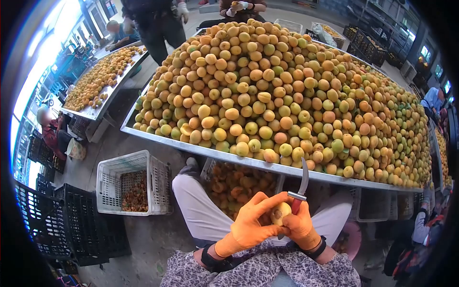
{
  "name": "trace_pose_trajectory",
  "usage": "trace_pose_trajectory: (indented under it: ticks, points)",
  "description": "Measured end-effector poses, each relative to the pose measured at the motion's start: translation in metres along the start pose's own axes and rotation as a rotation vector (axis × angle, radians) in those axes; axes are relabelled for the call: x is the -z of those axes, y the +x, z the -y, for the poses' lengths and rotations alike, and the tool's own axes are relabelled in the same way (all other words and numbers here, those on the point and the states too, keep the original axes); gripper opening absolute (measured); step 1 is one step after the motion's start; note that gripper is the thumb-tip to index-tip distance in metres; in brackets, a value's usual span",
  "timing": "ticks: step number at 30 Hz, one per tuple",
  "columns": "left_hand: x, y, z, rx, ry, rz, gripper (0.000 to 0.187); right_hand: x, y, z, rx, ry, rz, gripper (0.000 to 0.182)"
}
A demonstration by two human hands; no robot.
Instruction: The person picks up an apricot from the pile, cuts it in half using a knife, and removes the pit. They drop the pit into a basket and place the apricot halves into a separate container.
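Both my hands wear orange gloves and meet above my lap. My left hand (252,217) is closed around an apricot (280,213), which shows a brownish patch. In my right hand (302,227) is a knife (304,178) with a red handle and a curved blade pointing up, away from me. The right thumb lies against the apricot. Just beyond my hands stands a metal-edged table (210,149) heaped with apricots (258,86). Below its edge, between my knees, a crate (206,171) holds opened apricot pieces (239,184).
A white crate (158,184) with dark pieces at its bottom stands left of my knee. Black crates (86,225) are stacked farther left. A pink tub (353,240) sits by my right leg. Another apricot table (98,107), a standing person (155,24) and other seated people surround the area.
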State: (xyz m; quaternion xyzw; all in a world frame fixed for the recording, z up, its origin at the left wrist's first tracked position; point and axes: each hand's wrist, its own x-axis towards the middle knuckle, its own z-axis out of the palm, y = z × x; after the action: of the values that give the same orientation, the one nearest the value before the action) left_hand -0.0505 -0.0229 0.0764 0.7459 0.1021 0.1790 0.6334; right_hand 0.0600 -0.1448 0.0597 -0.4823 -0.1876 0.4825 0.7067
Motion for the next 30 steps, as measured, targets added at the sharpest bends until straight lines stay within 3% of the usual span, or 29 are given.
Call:
trace_pose_trajectory:
  ticks: [6,9,11,13,17,21,23,25,28,30]
  points:
    - [-0.001,0.000,-0.003,0.040,0.001,-0.002,0.071,-0.002,-0.004,-0.006,0.018,0.074,-0.031,0.031]
    - [-0.006,0.000,0.002,0.095,-0.006,-0.004,0.068,-0.002,-0.003,-0.003,-0.056,0.042,-0.059,0.028]
    - [-0.007,0.001,0.008,0.113,-0.003,-0.018,0.067,-0.004,0.000,-0.004,-0.109,0.175,-0.114,0.028]
    - [-0.008,0.003,0.013,0.081,0.045,-0.027,0.068,-0.002,0.003,-0.010,-0.050,0.229,-0.095,0.033]
    - [0.005,0.008,0.001,0.034,0.096,0.009,0.068,-0.004,0.002,0.006,-0.132,0.209,-0.047,0.037]
    - [0.010,0.008,0.008,-0.165,0.172,-0.078,0.069,0.004,0.002,0.009,-0.116,0.073,-0.119,0.036]
    - [0.014,0.007,-0.003,-0.164,0.182,-0.025,0.071,0.005,-0.001,0.012,-0.056,0.146,-0.087,0.032]
    - [0.017,0.007,-0.007,-0.103,0.246,0.064,0.072,0.001,-0.003,0.020,-0.125,-0.146,-0.159,0.028]
    - [0.019,0.008,-0.003,-0.065,0.353,0.129,0.070,-0.007,-0.004,0.028,-0.173,-0.160,-0.203,0.024]
    - [0.023,0.011,0.005,-0.087,0.132,0.186,0.076,-0.007,-0.005,0.026,-0.176,-0.138,-0.202,0.022]
